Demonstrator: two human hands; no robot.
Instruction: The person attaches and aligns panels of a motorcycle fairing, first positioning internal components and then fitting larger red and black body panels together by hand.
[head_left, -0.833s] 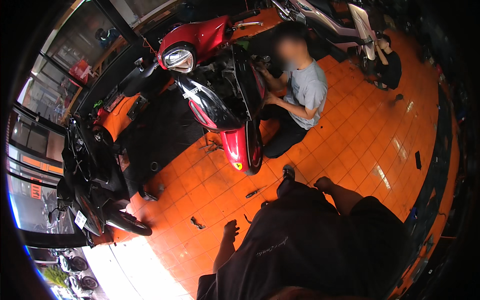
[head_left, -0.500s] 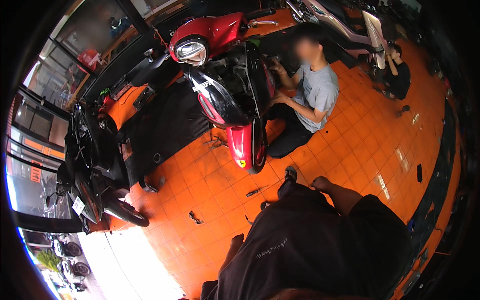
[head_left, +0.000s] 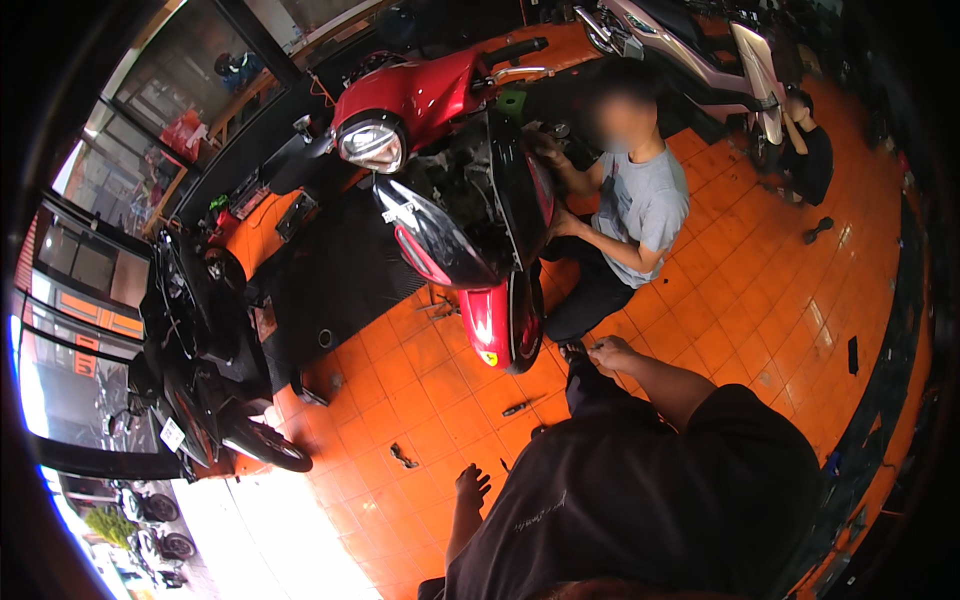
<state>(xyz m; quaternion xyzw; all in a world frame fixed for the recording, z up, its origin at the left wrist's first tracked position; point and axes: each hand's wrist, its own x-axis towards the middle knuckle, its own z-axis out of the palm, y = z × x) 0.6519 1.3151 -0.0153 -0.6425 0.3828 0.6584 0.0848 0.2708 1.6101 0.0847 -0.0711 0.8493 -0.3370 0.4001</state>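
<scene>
My left hand [head_left: 472, 484] hangs low over the orange floor with its fingers apart and nothing in it. My right hand [head_left: 611, 353] is out in front of my body with its fingers curled in; whether anything is in them is hidden. Ahead stands a red and black scooter [head_left: 483, 320], its front panels partly opened. A person [head_left: 640, 195] in a grey shirt kneels at its right side, both hands at the scooter's side. Nearest my left hand on the floor are a screwdriver [head_left: 517, 408] and a small dark metal part [head_left: 403, 456].
At left stands a black motorcycle [head_left: 205, 370] near the glass front. A dark mat [head_left: 345, 265] lies under the scooter. Far right, another person [head_left: 808, 150] crouches by a pale pink scooter [head_left: 690, 60]. A dark tool [head_left: 818, 231] lies on the tiled floor [head_left: 740, 290].
My right hand has moved forward and slightly left. My left hand's fingers have spread. The view has shifted slightly; the kneeling person still has hands at the scooter.
</scene>
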